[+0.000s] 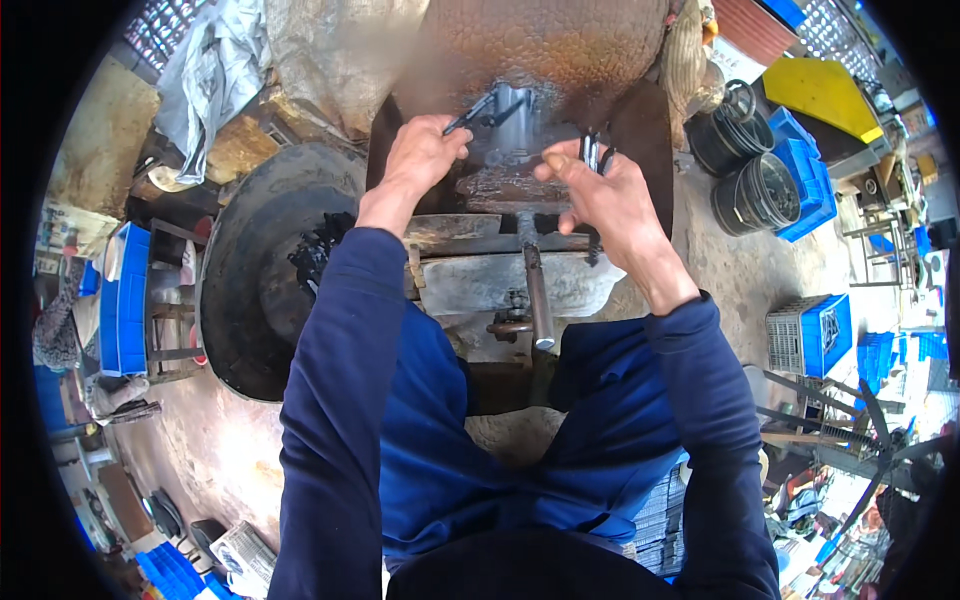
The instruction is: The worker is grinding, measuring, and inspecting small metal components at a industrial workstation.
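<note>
From my remote seat, I see the left hand (pixel 420 160) at 11 o'clock, fingers pinched on a slim dark piece (pixel 470 112). Its far end reaches toward a bright metal block (pixel 514 125) at 12 o'clock; whether they touch, I can't tell. My view puts the right hand (pixel 610 200) between 1 and 2 o'clock, partly curled, holding a few narrow dark strips (pixel 594 152) that stick up past its fingers. A metal bar (pixel 538 295) with a shiny end lies just off centre, pointing toward 6 o'clock. At 9 o'clock I have a round black tub (pixel 235 300) with a dark heap (pixel 315 250) inside, and at 2 o'clock, two black buckets (pixel 740 195).
</note>
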### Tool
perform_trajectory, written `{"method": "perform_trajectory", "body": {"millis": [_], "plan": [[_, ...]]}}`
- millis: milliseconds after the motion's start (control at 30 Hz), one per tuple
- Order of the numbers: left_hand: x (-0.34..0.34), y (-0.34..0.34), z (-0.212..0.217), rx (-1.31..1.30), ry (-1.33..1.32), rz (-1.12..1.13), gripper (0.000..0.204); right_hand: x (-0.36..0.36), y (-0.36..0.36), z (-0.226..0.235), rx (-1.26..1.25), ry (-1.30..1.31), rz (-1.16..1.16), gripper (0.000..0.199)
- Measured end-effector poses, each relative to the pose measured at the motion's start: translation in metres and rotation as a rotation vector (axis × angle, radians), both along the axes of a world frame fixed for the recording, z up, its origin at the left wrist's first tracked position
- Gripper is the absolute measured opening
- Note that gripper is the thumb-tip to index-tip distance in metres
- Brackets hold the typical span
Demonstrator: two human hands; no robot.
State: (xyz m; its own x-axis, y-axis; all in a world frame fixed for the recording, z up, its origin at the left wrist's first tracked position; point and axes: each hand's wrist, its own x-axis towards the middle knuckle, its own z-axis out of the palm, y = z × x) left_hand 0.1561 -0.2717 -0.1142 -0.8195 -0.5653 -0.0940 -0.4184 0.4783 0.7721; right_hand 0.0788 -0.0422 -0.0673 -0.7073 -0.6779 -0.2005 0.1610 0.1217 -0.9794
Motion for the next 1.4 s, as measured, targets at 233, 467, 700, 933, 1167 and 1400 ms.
{"method": "perform_trajectory", "body": {"millis": [233, 467, 700, 933, 1167, 1400], "plan": [[0.021, 0.038, 0.045, 0.599, 0.250, -0.104, 0.018, -0.006, -0.014, 0.005, -0.261, -0.137, -0.170, 0.025], [0.019, 0.054, 0.051, 0.695, 0.303, -0.210, 0.024, 0.001, -0.023, 0.008, -0.377, -0.094, -0.165, 0.019], [0.014, 0.016, 0.033, 0.665, 0.302, -0.043, 0.030, -0.001, -0.017, 0.006, -0.255, -0.055, -0.196, 0.014], [0.003, -0.012, -0.009, 0.232, -0.005, -0.022, 0.024, -0.007, -0.007, 0.007, -0.262, -0.117, -0.173, 0.023], [-0.001, -0.006, -0.014, 0.217, -0.043, -0.261, 0.022, -0.015, 0.001, 0.006, -0.366, -0.108, -0.174, 0.026], [-0.010, -0.012, -0.033, 0.126, 0.006, -0.341, 0.035, -0.016, -0.002, 0.009, -0.358, -0.161, -0.217, 0.028]]}}
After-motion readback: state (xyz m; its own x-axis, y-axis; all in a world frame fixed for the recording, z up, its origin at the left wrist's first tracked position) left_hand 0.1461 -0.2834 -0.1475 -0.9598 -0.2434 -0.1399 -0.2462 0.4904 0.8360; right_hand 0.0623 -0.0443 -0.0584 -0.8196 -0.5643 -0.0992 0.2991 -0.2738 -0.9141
